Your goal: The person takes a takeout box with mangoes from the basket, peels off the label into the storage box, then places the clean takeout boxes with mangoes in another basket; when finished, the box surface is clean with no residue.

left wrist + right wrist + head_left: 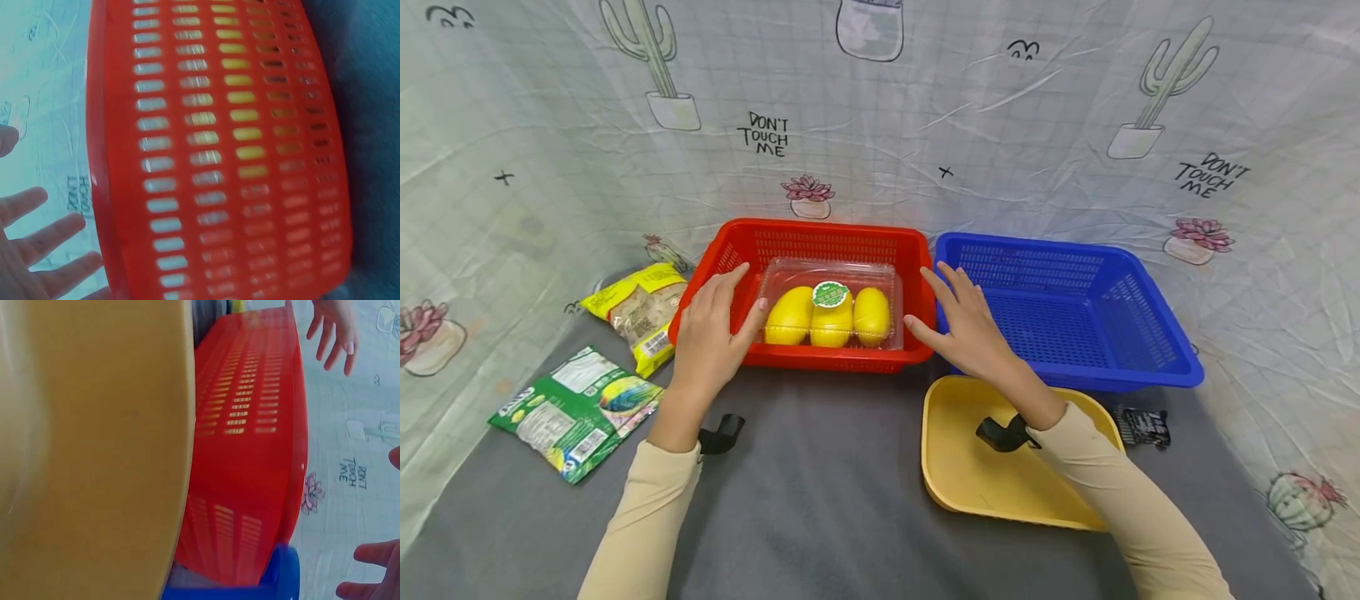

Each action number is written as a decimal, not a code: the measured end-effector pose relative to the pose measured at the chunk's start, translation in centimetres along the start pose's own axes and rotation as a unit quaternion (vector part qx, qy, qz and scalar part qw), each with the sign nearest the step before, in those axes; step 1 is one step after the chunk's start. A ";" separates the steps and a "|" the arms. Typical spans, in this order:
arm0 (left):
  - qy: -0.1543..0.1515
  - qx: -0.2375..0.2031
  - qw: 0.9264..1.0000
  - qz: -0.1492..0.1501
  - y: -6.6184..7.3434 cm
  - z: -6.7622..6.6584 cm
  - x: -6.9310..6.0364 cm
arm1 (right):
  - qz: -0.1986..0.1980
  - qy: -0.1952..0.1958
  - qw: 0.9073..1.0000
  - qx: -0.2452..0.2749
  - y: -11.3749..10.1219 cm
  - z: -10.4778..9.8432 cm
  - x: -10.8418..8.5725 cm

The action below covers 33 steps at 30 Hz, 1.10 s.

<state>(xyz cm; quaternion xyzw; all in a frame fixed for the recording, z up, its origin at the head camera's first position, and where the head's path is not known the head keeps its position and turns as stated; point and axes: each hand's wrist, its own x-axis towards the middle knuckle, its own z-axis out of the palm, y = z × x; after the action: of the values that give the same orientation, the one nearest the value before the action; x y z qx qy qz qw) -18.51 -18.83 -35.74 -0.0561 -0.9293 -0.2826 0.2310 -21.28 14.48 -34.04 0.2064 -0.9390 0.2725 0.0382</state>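
Observation:
Inside the red basket [820,358] lies a clear plastic box [790,271] of several yellow mangoes [871,317], with a round green and white label on its lid. My left hand [707,333] hovers over the basket's left end, fingers spread and holding nothing. Above the right end is my right hand [966,325], also spread and without anything in it. In the left wrist view the left fingers [53,234] stand apart from the red rim. The right wrist view shows only part of the right hand [381,575], off the basket's wall.
A blue basket [1045,325] stands right of the red one. In front of it sits a yellow tray [970,467], under my right forearm. A yellow packet [647,308] and a green packet [580,412] lie at the left. A small black packet [1142,427] is at the right.

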 end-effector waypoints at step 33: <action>0.006 -0.043 0.995 -0.093 -8.4 -1.8 -2.1 | 0.056 -0.063 0.987 0.137 -2.8 4.7 4.9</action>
<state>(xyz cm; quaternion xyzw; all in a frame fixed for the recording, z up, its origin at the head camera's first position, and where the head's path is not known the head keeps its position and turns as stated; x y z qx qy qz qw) -17.84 -26.75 -39.56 0.0218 -0.9160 -0.3433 0.2065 -24.39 8.05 -35.75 0.1735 -0.9034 0.3867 -0.0649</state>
